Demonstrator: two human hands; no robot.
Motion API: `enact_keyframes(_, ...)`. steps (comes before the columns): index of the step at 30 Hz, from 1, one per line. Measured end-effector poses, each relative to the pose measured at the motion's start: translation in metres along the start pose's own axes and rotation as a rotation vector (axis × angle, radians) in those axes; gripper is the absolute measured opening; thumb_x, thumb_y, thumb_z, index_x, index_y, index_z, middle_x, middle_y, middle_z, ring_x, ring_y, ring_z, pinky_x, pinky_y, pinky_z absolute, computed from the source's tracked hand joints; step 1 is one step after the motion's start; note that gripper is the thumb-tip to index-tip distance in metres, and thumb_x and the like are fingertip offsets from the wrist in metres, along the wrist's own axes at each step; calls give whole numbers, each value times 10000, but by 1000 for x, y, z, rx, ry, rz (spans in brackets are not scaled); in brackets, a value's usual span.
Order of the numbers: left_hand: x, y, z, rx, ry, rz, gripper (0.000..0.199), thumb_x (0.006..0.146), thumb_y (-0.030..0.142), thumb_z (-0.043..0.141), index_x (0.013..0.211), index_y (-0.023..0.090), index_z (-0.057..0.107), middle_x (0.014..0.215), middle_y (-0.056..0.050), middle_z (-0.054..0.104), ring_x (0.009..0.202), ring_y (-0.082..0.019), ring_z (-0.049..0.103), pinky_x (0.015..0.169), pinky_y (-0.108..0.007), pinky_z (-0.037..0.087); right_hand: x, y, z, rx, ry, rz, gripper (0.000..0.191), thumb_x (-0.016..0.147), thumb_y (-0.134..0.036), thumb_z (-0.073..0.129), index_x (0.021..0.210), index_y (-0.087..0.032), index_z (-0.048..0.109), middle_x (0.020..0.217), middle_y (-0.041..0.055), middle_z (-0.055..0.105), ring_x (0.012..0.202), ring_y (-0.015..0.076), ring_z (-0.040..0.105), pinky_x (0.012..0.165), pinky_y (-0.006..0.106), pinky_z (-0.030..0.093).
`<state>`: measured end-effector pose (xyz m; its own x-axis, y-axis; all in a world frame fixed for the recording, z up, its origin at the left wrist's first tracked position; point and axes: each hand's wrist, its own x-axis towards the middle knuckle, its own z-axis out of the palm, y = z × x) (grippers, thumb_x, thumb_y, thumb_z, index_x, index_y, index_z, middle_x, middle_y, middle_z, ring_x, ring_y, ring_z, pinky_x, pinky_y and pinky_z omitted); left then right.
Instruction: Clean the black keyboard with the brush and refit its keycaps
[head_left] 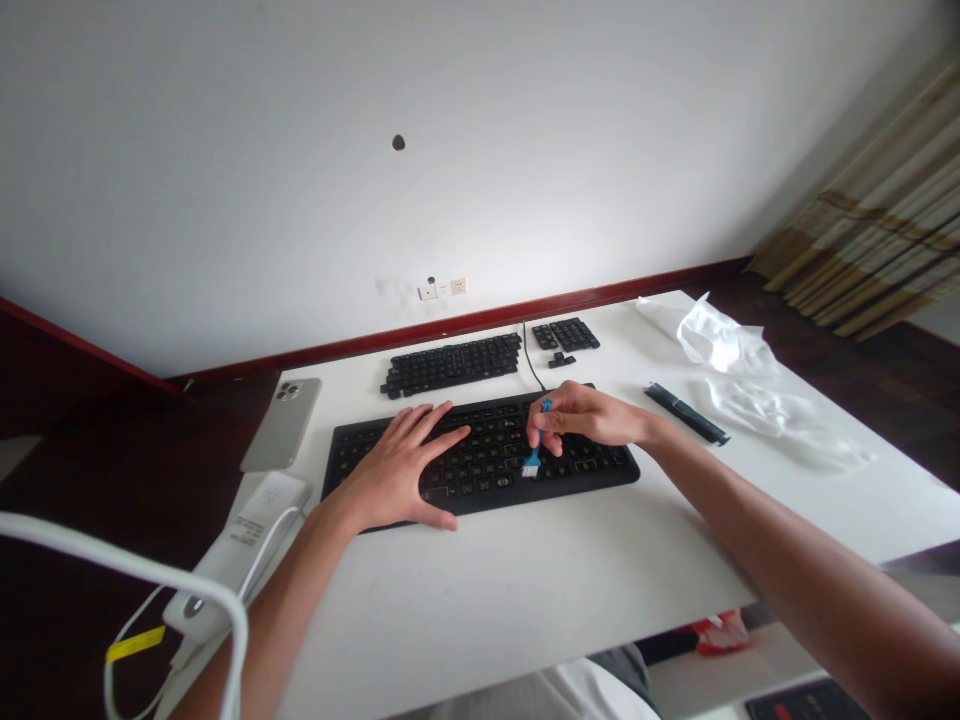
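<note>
- I noted the right hand (589, 417) with fingers clenched on a blue brush (534, 452) over the black keyboard (600, 465).
- The left hand (394, 470) lay released, fingers spread on the keys.
- Loose keycaps (450, 365) sat on the table (525, 600); many keys remained seated.

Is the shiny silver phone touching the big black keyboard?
Apart. The head view shows a strip of white desk between the shiny silver phone and the big black keyboard.
</note>
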<state>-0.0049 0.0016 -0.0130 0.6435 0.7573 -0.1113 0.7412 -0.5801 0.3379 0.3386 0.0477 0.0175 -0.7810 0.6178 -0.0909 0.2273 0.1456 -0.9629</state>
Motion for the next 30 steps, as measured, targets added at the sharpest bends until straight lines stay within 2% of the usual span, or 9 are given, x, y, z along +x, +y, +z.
enact_keyframes(4, 0, 1, -1, 7, -18, -10, 1181, 671, 812, 826, 1669, 420, 330, 1803, -30, 88, 1626, -448, 133, 1311, -621, 187, 0, 1, 0, -11, 33, 3, 468, 1039, -557, 568, 939, -155, 785, 711, 44, 702, 681, 164, 644, 680, 288, 487)
enact_keyframes(8, 0, 2, -2, 11, -10, -3, 1172, 685, 799, 827, 1672, 416, 325, 1803, -30, 85, 1627, -445, 133, 1316, -620, 166, -2, 2, -2, -59, 7, -2, 565, 1043, -604, 525, 789, -160, 766, 663, 39, 664, 616, 148, 578, 638, 291, 454)
enact_keyframes(11, 0, 1, -2, 5, -9, 7, 1172, 685, 808, 821, 1672, 413, 327, 1804, -27, 85, 1625, -448, 139, 1320, -618, 151, -3, 3, -4, -61, 20, 3, 618, 1045, -626, 501, 722, -161, 748, 670, 56, 682, 615, 154, 588, 645, 301, 469)
enact_keyframes(15, 1, 1, -2, 7, -1, 11, 1167, 685, 809, 819, 1669, 403, 342, 1803, -26, 88, 1623, -451, 144, 1321, -621, 150, -1, 3, -1, -77, 49, 16, 616, 1043, -633, 502, 742, -159, 754, 697, 62, 707, 642, 157, 608, 655, 294, 489)
enact_keyframes(20, 2, 0, -1, 28, -10, 17, 1168, 687, 821, 808, 1669, 389, 347, 1804, -31, 81, 1626, -447, 135, 1320, -626, 153, -1, 0, 1, -60, -16, 35, 613, 1049, -623, 505, 763, -138, 746, 709, 63, 717, 641, 150, 632, 667, 284, 501)
enact_keyframes(23, 2, -1, -1, 24, -8, 15, 1164, 691, 826, 801, 1671, 408, 332, 1804, -20, 80, 1626, -445, 138, 1321, -624, 156, -2, -1, -1, -72, 34, 20, 633, 1054, -627, 491, 707, -144, 707, 648, 43, 673, 601, 134, 599, 655, 278, 487)
enact_keyframes(26, 1, -1, 0, 26, -6, 15, 1166, 697, 835, 789, 1676, 426, 307, 1805, -12, 66, 1630, -439, 127, 1318, -624, 164, -2, 1, -2, -81, 81, 20, 636, 1052, -643, 479, 730, -147, 713, 646, 39, 662, 613, 138, 598, 650, 278, 484)
enact_keyframes(30, 1, 0, -1, 39, -8, 16, 1165, 691, 815, 810, 1671, 403, 335, 1804, -26, 77, 1627, -440, 136, 1318, -620, 164, 0, 5, 1, -94, 26, 37, 649, 1052, -653, 468, 742, -143, 722, 673, 50, 679, 630, 146, 616, 677, 286, 495)
